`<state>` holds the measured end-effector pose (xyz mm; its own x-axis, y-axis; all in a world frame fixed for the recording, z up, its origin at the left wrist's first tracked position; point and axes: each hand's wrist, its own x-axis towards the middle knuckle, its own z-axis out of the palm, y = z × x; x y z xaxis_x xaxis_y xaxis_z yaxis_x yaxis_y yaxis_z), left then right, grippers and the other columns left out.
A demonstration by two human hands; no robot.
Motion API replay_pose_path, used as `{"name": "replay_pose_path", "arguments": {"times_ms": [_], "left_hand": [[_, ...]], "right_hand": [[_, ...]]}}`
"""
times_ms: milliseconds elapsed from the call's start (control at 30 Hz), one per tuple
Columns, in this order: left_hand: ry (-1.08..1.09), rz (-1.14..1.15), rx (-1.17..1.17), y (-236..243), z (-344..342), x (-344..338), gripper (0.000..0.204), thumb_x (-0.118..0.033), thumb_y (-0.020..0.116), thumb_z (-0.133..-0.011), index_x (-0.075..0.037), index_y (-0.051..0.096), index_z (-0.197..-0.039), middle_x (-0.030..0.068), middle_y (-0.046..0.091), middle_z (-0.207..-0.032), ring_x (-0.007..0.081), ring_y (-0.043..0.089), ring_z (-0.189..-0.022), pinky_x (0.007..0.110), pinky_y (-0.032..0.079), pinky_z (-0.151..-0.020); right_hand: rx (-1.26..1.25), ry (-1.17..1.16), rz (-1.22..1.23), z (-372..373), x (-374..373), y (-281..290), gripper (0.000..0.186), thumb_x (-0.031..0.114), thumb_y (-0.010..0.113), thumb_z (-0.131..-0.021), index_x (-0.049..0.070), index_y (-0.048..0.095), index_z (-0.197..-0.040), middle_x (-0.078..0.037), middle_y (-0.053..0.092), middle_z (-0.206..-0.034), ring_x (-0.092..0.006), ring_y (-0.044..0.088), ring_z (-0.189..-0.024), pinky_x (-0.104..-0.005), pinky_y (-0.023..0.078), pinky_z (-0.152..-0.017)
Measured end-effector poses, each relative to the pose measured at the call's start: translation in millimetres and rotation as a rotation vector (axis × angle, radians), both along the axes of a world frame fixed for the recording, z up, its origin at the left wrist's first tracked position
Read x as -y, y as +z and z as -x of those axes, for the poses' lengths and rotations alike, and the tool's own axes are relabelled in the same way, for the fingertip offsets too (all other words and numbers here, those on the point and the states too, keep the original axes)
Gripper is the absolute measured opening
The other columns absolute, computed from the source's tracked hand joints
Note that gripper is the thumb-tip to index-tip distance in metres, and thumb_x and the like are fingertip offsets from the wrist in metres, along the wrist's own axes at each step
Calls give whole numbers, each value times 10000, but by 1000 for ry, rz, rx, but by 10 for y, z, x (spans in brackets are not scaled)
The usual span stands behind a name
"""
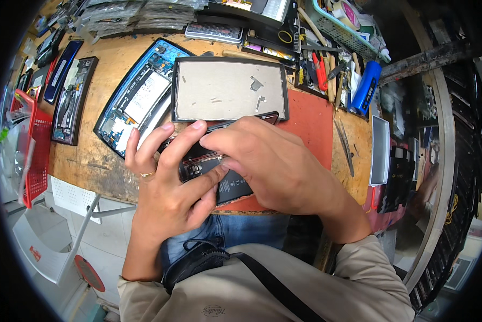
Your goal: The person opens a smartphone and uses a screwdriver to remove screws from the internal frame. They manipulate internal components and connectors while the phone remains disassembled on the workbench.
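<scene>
Grasped at its left side, an opened phone [199, 168] sits over the red mat [317, 126], the left hand's [168, 188] fingers fanned around it. Thumb and index of the right hand [276, 161] nearly meet above; whether they pinch anything cannot be told. Both hands cover much of the phone; its black battery [236, 189] shows.

Bright over the wooden bench [75, 166], softly shadowed, glinting on the plastic bags [139, 19], sharpest near the middle, bent toward a blurred, black rim.
</scene>
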<state>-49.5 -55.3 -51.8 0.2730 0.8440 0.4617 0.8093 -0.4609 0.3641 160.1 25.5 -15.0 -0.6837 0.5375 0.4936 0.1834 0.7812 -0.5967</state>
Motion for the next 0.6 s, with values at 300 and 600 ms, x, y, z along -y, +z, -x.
{"name": "replay_pose_path", "arguments": {"times_ms": [300, 600], "left_hand": [[9, 21, 15, 22, -11, 5, 243, -250, 786, -708, -260, 861, -939, 49, 569, -1542, 348, 411, -1435, 596, 168, -1236], [-7, 64, 18, 64, 9, 3, 232, -288, 815, -727, -263, 850, -955, 60, 546, -1566, 359, 404, -1443, 596, 164, -1237]], "right_hand": [[30, -60, 2, -42, -10, 117, 442, -102, 725, -881, -21, 615, -1301, -143, 709, -1031, -246, 712, -825, -338, 579, -775], [-136, -74, 436, -145, 51, 103, 371, -75, 724, -934, -60, 610, -1287, -106, 724, -928, -153, 718, -838, -285, 569, -777]]}}
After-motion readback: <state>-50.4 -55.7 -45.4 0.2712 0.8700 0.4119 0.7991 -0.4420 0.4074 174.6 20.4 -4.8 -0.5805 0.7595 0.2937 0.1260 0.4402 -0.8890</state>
